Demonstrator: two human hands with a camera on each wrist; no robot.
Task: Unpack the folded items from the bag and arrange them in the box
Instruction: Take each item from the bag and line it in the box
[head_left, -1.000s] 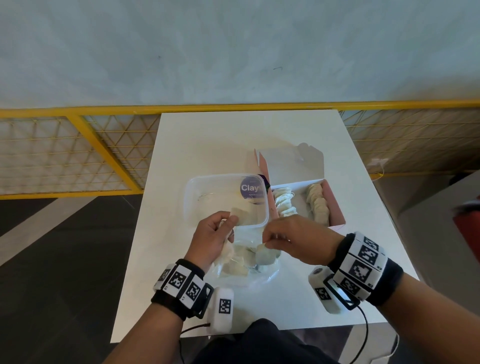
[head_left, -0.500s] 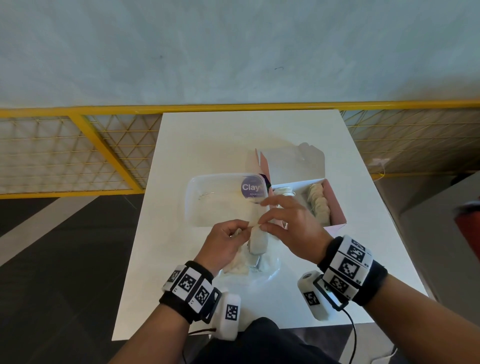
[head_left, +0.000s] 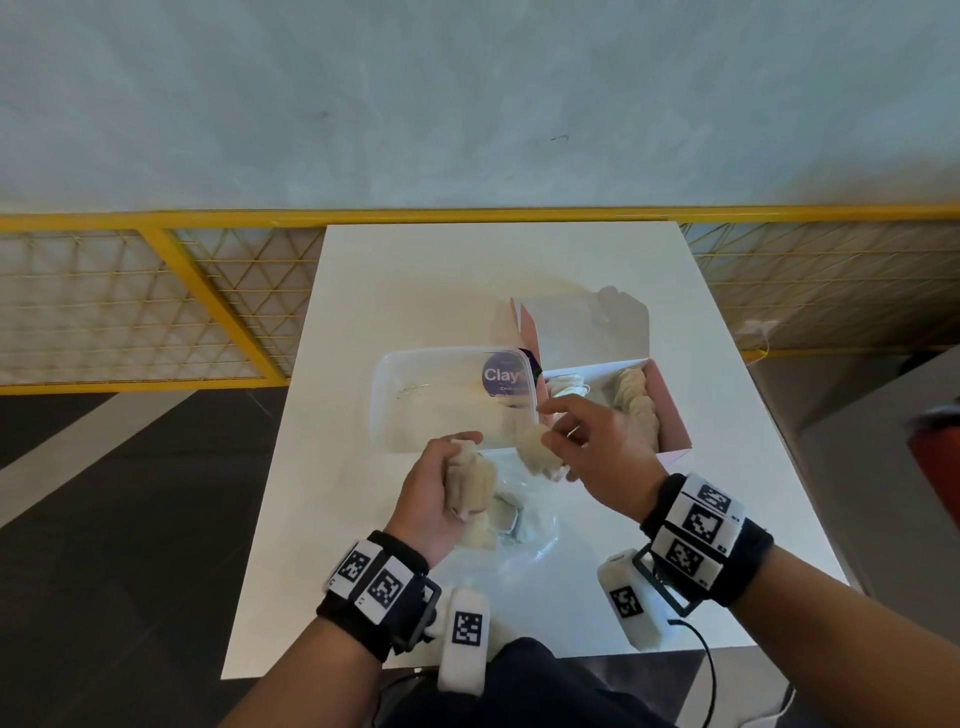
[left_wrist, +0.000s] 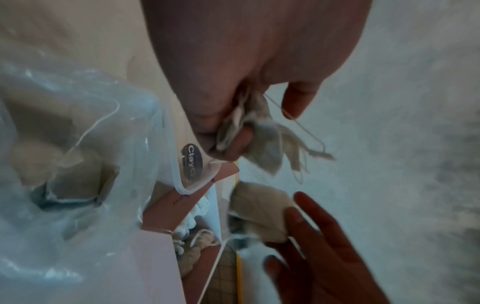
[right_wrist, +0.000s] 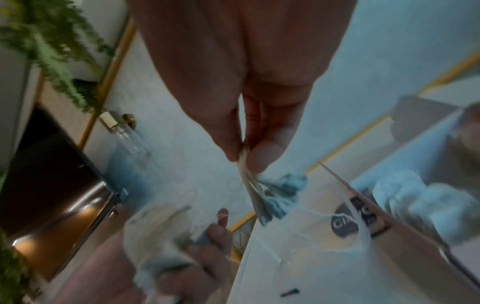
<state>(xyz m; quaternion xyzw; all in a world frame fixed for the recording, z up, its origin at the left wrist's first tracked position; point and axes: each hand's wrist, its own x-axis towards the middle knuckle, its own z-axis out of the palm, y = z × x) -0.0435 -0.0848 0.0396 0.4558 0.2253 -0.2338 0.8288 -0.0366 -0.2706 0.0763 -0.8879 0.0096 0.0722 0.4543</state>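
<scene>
My left hand (head_left: 458, 460) grips a small bundle of folded beige items (head_left: 470, 486) just above the clear plastic bag (head_left: 524, 535), which lies crumpled on the table with more folded items inside. My right hand (head_left: 551, 437) pinches one folded beige item (head_left: 537, 451) between thumb and fingers, a little right of the left hand and near the front left corner of the pink box (head_left: 672, 415). Inside the box stands a row of beige folded items (head_left: 636, 402) and some white ones (head_left: 566, 387). The left wrist view shows the pinched bundle (left_wrist: 257, 135); the right wrist view shows the pinched item (right_wrist: 262, 191).
A clear plastic tub (head_left: 415, 400) with a purple "Clay" sticker (head_left: 503, 374) sits left of the box, touching it. The box's lid (head_left: 587, 327) stands open at the back. The white table (head_left: 467, 280) is small; a yellow mesh railing (head_left: 156, 291) runs behind it.
My right hand has drawn one folded item up out of the bag and moved it right toward the box. My left hand left the bag's mouth and now holds a bundle of items.
</scene>
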